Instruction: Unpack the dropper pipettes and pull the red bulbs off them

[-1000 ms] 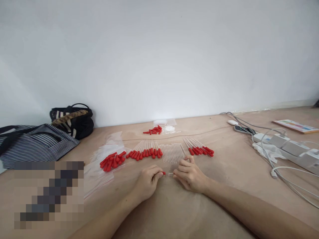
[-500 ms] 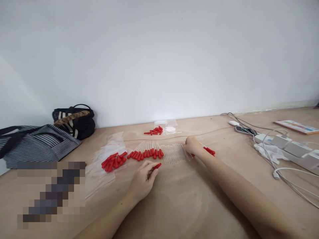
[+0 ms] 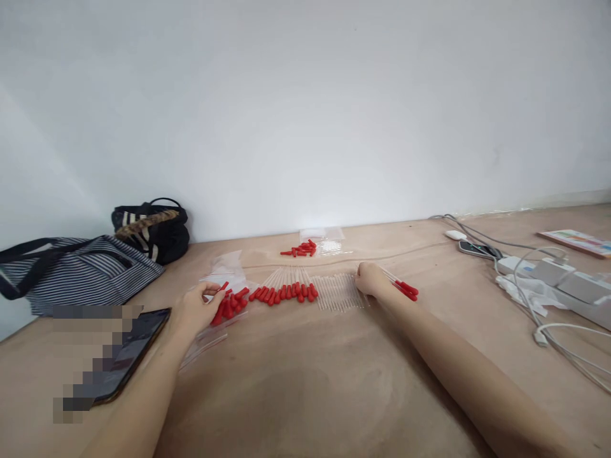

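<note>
Across the table (image 3: 305, 381), a striped bag (image 3: 90, 270) and a black bag (image 3: 169, 240) sit far to the left, presumably out of the arms' way, with a phone (image 3: 131, 359) nearer the person. Mid-table, bulb-tipped tubes (image 3: 286, 291) fan out, red ends toward the person, just beside a row of bare tubes (image 3: 340, 292), laid side by side perhaps for easy picking. The left hand (image 3: 193, 308) bends over a pile of red bulbs (image 3: 232, 305) on clear plastic bags (image 3: 226, 266), which probably mark their place; its grip looks pinched on one red bulb (image 3: 224, 287). The right hand (image 3: 373, 281) curls at the row's right end; its fingertips are hidden, so I cannot tell what its grip holds.
</note>
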Available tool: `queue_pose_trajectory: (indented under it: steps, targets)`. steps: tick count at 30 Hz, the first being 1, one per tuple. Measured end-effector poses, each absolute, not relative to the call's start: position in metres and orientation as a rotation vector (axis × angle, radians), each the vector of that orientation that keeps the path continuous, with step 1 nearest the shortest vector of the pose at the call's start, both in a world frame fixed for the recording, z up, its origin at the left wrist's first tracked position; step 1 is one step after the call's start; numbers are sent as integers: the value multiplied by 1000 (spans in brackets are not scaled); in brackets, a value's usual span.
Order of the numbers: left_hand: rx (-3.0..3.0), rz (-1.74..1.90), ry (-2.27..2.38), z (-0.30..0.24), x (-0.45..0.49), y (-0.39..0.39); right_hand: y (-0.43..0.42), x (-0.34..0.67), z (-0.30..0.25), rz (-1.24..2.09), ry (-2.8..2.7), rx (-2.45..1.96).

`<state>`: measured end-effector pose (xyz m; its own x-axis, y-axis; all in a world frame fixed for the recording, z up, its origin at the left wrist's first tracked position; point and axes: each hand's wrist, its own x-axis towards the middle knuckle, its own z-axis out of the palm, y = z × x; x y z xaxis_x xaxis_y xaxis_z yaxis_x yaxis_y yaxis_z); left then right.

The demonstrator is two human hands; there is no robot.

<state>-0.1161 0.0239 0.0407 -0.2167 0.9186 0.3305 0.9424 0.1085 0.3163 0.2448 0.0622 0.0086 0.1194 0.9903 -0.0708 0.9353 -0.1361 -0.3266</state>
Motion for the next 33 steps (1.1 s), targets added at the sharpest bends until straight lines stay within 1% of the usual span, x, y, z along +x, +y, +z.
queue_pose_trajectory:
  steps: [9, 11, 14, 17, 20, 23, 27, 33]
  targets:
    - [-1931, -670, -2279, 32, -123, 31, 62, 246, 9, 436, -1908, -2182]
    - [-1843, -734, -2208, 32, -120, 28, 63, 252, 14, 436, -1896, -2181]
    - [-1828, -933, -1934, 28, -97, 19, 62, 266, 24, 397, -1861, -2199]
    - [-2150, -1062, -1664, 20, -56, 4, 60, 279, 33, 378, -1837, -2255]
    - [-2714, -990, -1352, 9, -15, -16, 57, 284, 36, 388, -1844, -2318]
    - [-3064, -886, -1205, 3, 6, -31, 55, 279, 34, 431, -1876, -2340]
    - [-3164, -857, -1257, 0, 8, -35, 53, 267, 27, 495, -1908, -2342]
    - [-3172, -874, -1243, -1, 3, -32, 53, 261, 27, 484, -1894, -2284]
